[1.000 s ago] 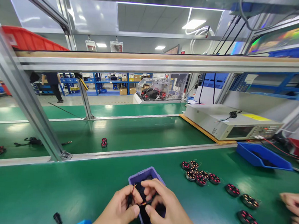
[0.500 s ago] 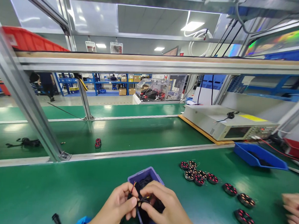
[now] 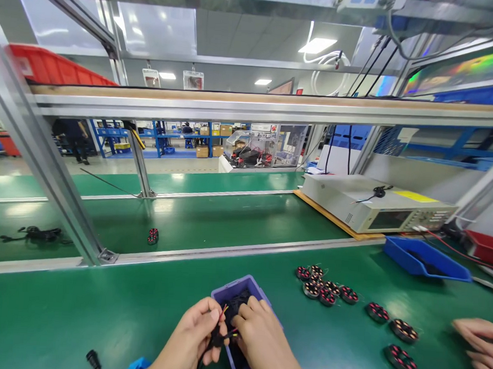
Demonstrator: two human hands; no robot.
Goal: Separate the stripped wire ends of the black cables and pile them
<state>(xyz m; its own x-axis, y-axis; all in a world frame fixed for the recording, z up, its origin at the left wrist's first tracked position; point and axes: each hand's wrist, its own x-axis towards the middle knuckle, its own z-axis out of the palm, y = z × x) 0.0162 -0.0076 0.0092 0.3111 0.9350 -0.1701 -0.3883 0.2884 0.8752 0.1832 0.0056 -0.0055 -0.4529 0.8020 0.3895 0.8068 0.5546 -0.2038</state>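
Observation:
My left hand (image 3: 195, 333) is closed on a black cable (image 3: 217, 336) whose thin red and yellow wire ends (image 3: 224, 311) stick up past the fingertips. Close beside it, my right hand (image 3: 259, 334) bends its fingers down over a purple bin (image 3: 229, 287); its fingertips are partly hidden, and I cannot make out what they pinch. A second set of coloured wire tips (image 3: 233, 333) pokes out between the two hands. Dark cables or small black parts (image 3: 240, 301) fill the bin under my right hand.
Several round motor-like parts with pink or copper windings (image 3: 327, 296) lie to the right. Another person's hand (image 3: 484, 345) rests at the right edge. A blue tray (image 3: 428, 257) sits before a grey bench instrument (image 3: 373, 205). A black connector (image 3: 93, 359) lies front left.
My right hand has turned its fingers down into the bin, away from the pinch it made beside the left. The left hand keeps the cable. The other person's hand has shifted slightly left.

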